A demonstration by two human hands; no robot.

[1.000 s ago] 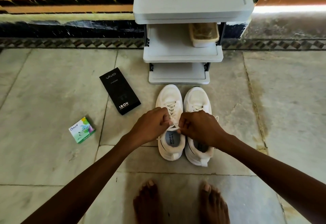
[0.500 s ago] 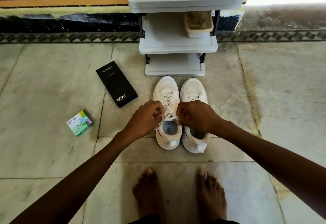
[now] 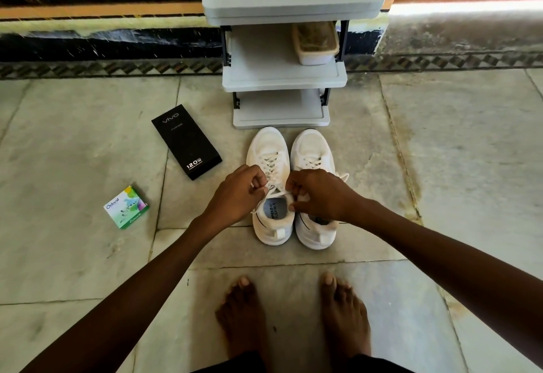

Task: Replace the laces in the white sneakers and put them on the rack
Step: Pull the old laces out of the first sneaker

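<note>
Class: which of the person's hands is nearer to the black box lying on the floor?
Left. The left hand pinches the lace just right of the black box, nearer the person. The right hand pinches it farther right, over the right sneaker.

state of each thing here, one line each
left sneaker: on floor, laced
right sneaker: on floor, laced
lace: ends pinched in both hands
left hand: pinching lace
right hand: pinching lace
rack: holds a tub, no sneakers
black box: closed, lying flat
green box: closed
</note>
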